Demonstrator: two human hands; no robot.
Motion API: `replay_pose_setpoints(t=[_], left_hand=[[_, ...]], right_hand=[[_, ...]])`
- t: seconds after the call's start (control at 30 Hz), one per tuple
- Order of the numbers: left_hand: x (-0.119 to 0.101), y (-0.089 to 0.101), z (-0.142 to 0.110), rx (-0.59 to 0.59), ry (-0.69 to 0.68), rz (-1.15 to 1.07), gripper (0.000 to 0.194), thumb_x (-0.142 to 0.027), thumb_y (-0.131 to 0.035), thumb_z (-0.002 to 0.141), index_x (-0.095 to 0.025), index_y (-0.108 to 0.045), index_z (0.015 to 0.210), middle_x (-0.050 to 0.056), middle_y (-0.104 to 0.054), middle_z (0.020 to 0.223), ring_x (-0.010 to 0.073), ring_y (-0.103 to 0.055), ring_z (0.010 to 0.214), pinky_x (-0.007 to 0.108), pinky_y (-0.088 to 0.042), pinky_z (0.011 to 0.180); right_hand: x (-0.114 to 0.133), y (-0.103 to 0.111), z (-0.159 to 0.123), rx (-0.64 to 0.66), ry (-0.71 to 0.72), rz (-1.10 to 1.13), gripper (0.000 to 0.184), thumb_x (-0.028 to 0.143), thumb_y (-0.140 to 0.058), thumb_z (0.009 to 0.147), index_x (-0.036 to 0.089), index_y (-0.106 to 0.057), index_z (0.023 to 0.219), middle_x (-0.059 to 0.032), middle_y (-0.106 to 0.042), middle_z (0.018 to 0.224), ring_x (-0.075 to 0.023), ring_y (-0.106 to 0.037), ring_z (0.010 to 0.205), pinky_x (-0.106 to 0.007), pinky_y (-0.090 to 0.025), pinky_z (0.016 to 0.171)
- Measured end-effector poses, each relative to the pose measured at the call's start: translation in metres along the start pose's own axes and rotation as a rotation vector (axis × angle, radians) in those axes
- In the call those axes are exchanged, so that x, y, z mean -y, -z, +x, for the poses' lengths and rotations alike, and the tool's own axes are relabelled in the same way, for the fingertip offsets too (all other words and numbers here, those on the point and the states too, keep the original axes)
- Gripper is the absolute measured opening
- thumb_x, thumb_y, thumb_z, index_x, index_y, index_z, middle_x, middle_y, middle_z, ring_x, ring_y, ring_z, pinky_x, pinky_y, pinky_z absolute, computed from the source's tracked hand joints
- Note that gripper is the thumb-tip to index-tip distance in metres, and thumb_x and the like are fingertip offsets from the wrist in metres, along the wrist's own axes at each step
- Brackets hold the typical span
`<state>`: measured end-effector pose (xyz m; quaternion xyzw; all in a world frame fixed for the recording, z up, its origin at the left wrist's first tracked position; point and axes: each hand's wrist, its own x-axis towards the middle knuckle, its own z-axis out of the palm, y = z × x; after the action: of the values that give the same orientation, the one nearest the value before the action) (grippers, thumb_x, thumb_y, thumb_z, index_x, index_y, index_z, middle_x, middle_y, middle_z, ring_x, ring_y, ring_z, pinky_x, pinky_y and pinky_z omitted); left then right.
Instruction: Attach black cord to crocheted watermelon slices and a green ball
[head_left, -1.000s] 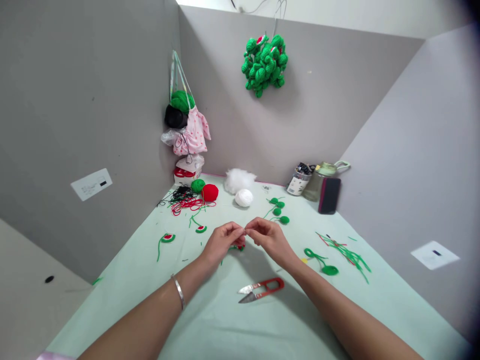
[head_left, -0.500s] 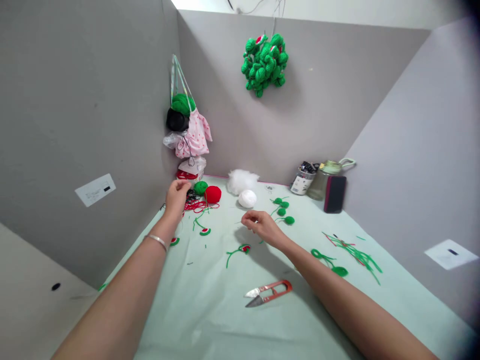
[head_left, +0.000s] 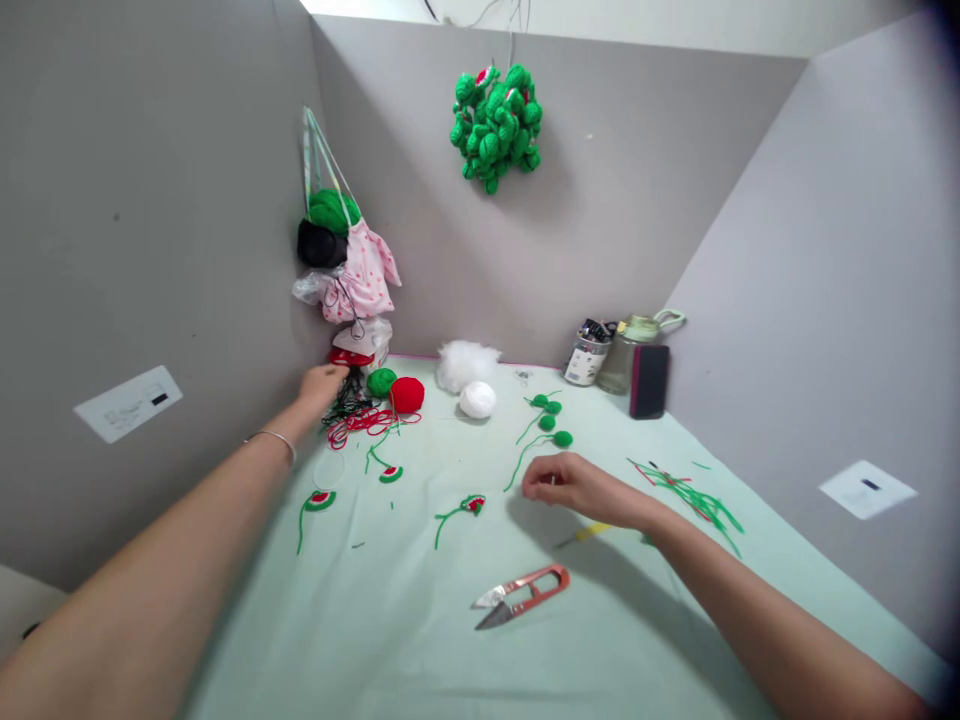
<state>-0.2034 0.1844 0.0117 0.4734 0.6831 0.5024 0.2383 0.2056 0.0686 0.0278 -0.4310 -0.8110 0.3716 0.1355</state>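
Left hand (head_left: pixel 321 386) is by the black yarn (head_left: pixel 350 396) left of centre, its grip hidden from me; right hand (head_left: pixel 566 487) hovers lower right of centre, loosely curled, holding what I can't tell. Below mid-frame, a watermelon-coloured piece (head_left: pixel 474 505) lies on the counter (head_left: pixel 397 620).

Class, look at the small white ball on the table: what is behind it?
Fluffy white stuffing shows behind the white ball, with the grey panel farther back. The ball hides part of the stuffing's lower edge.
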Motion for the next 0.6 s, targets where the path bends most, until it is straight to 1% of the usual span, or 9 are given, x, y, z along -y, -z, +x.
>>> replay_pose_setpoints(t=[0.07,0.1,0.17,0.23,0.3,0.37,0.47,0.57,0.6], left_hand=[[-0.020,0.009,0.002,-0.037,0.022,-0.192,0.015,-0.020,-0.054,0.088,-0.013,-0.065,0.095,0.008,-0.069,0.095,0.0217,-0.064,0.098,0.036,-0.051,0.090],[-0.031,0.014,0.002,-0.037,0.027,-0.287,0.015,-0.019,-0.052,0.088,-0.013,-0.064,0.094,0.007,-0.069,0.089,0.0195,-0.065,0.094,0.034,-0.052,0.089],[-0.056,0.022,0.000,0.001,0.024,-0.467,0.014,-0.016,-0.048,0.087,-0.014,-0.062,0.089,0.005,-0.068,0.079,0.0158,-0.066,0.085,0.032,-0.054,0.086],[-0.080,0.027,-0.007,0.056,0.010,-0.611,0.013,-0.015,-0.048,0.087,-0.016,-0.060,0.082,0.004,-0.067,0.075,0.0143,-0.066,0.082,0.031,-0.055,0.086],[-0.101,0.026,-0.018,0.131,-0.004,-0.704,0.012,-0.016,-0.051,0.086,-0.018,-0.060,0.078,0.005,-0.068,0.078,0.0148,-0.066,0.080,0.030,-0.057,0.083],[-0.118,0.021,-0.031,0.236,-0.014,-0.785,0.006,-0.014,-0.058,0.082,-0.016,-0.063,0.079,0.007,-0.069,0.082,0.0157,-0.066,0.079,0.029,-0.058,0.079],[-0.138,0.009,-0.054,0.380,-0.067,-0.879,0.008,-0.014,-0.058,0.082,-0.012,-0.066,0.082,0.007,-0.068,0.086,0.0142,-0.066,0.077,0.026,-0.058,0.074],[-0.148,0.000,-0.070,0.497,-0.102,-0.850,0.011,-0.015,-0.059,0.083,-0.009,-0.068,0.086,0.008,-0.069,0.087,0.0139,-0.066,0.078,0.026,-0.057,0.076],[-0.149,-0.002,-0.072,0.509,-0.107,-0.836,0.012,-0.015,-0.059,0.083,-0.009,-0.068,0.087,0.008,-0.069,0.089,0.0140,-0.066,0.078,0.028,-0.057,0.078]], right_hand=[[-0.003,0.010,-0.014,0.097,-0.009,-0.071,0.021,0.028,-0.052,0.086,0.017,-0.070,0.086,-0.0043,-0.067,0.082,-0.0150,-0.057,0.071,-0.025,-0.044,0.064],[-0.004,0.014,-0.019,0.104,-0.016,-0.128,0.021,0.027,-0.052,0.086,0.018,-0.071,0.088,-0.0048,-0.068,0.085,-0.0154,-0.058,0.072,-0.025,-0.044,0.065],[-0.003,0.021,-0.023,0.038,-0.027,-0.253,0.021,0.027,-0.051,0.087,0.020,-0.071,0.090,-0.0051,-0.068,0.089,-0.0162,-0.059,0.075,-0.026,-0.044,0.067],[0.002,0.026,-0.018,-0.085,-0.029,-0.309,0.022,0.028,-0.050,0.088,0.020,-0.071,0.089,-0.0050,-0.068,0.087,-0.0165,-0.060,0.075,-0.027,-0.045,0.068],[0.010,0.029,-0.008,-0.167,-0.017,-0.251,0.023,0.030,-0.050,0.089,0.018,-0.070,0.087,-0.0049,-0.069,0.083,-0.0163,-0.060,0.073,-0.027,-0.045,0.068],[0.020,0.028,0.007,-0.203,0.000,-0.135,0.023,0.030,-0.050,0.088,0.016,-0.069,0.086,-0.0049,-0.069,0.080,-0.0159,-0.061,0.071,-0.027,-0.046,0.066],[0.035,0.022,0.032,-0.212,0.062,0.019,0.021,0.030,-0.053,0.086,0.015,-0.067,0.081,-0.0043,-0.068,0.075,-0.0148,-0.061,0.069,-0.026,-0.047,0.066],[0.048,0.009,0.056,-0.187,0.164,0.204,0.017,0.028,-0.056,0.084,0.015,-0.067,0.083,-0.0032,-0.067,0.076,-0.0128,-0.060,0.067,-0.025,-0.049,0.066],[0.052,0.004,0.063,-0.177,0.192,0.254,0.016,0.028,-0.056,0.083,0.015,-0.066,0.084,-0.0028,-0.066,0.077,-0.0123,-0.060,0.066,-0.025,-0.049,0.066]])
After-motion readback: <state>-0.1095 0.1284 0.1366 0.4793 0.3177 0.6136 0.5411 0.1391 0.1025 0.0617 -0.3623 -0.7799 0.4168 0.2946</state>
